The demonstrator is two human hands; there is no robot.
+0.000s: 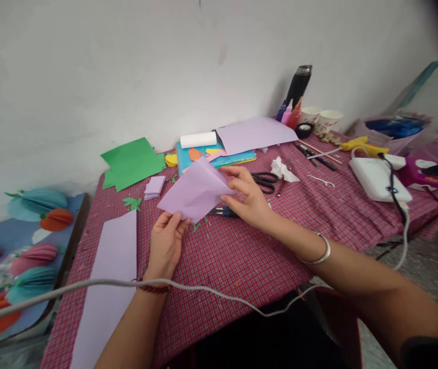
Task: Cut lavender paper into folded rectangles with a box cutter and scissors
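Note:
I hold a folded lilac paper sheet (195, 190) above the red checked tablecloth (249, 256). My left hand (166, 241) pinches its lower corner between thumb and fingers. My right hand (247, 197) grips its right corner, fingers closed on the fold. A silver bangle sits on my right wrist, a red thread band on my left. Under the sheet lies a pen or tool with a blue grip (222, 211), partly hidden by my right hand.
A long lilac strip (107, 287) lies left, small lilac squares (154, 186) and green paper (130, 163) behind it. Black scissors (265, 180), tissue (283, 169), cups (326, 120), a glue gun (365, 146) and a white box (376, 177) sit right. A white cable (88, 284) crosses my arms. Paper ornaments (30, 256) lie far left.

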